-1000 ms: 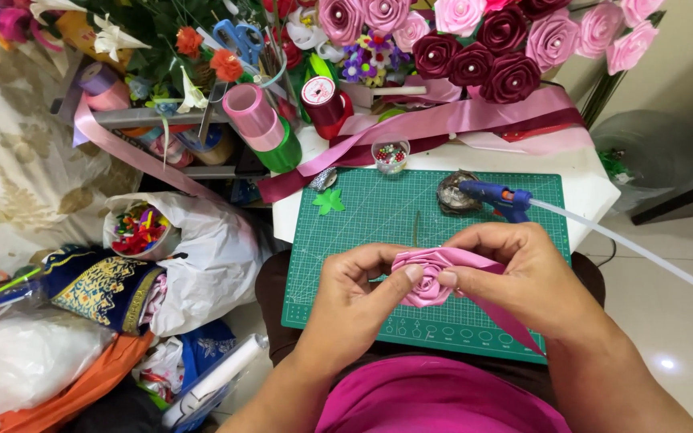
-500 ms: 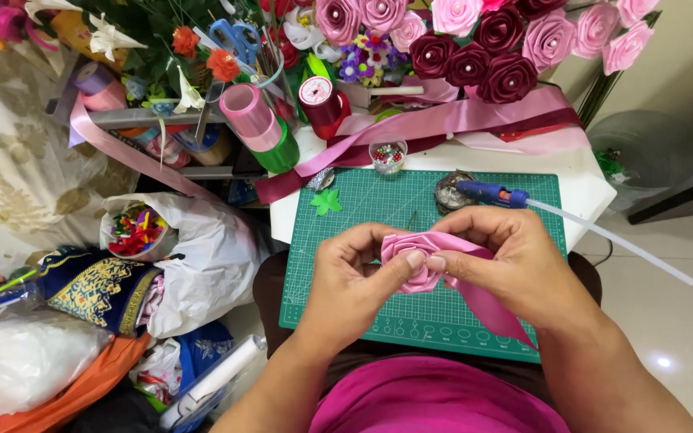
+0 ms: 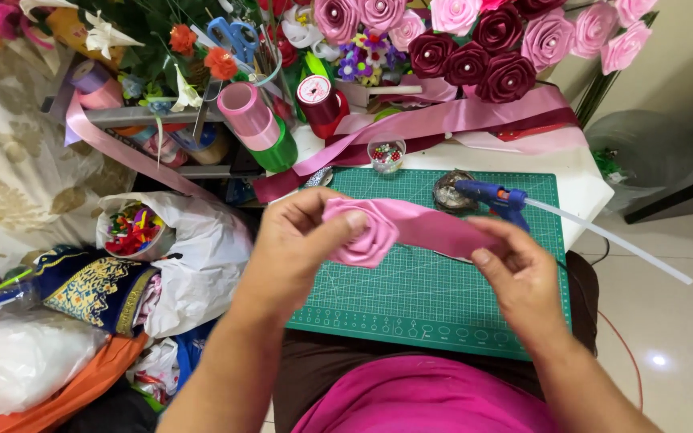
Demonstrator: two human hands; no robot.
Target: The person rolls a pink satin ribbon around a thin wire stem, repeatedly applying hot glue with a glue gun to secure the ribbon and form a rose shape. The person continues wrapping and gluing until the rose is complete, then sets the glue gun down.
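Note:
My left hand (image 3: 298,240) pinches a half-rolled pink ribbon rose (image 3: 360,231) above the green cutting mat (image 3: 411,297). The loose tail of the pink ribbon (image 3: 443,228) runs to the right, where my right hand (image 3: 519,269) holds it stretched out. Both hands hover over the mat's middle. A blue glue gun (image 3: 495,196) lies on the mat just behind my right hand, its clear glue stick (image 3: 611,232) pointing right.
Finished pink and maroon ribbon roses (image 3: 475,40) line the back. Ribbon spools (image 3: 254,120), a red spool (image 3: 318,96), blue scissors (image 3: 230,36) and a small bead cup (image 3: 387,154) stand behind the mat. White plastic bags (image 3: 194,256) and fabric pile up on the left.
My hands have drawn apart: the right hand slid right along the ribbon tail, stretching it, while the left keeps the rolled rose. The view has shifted slightly.

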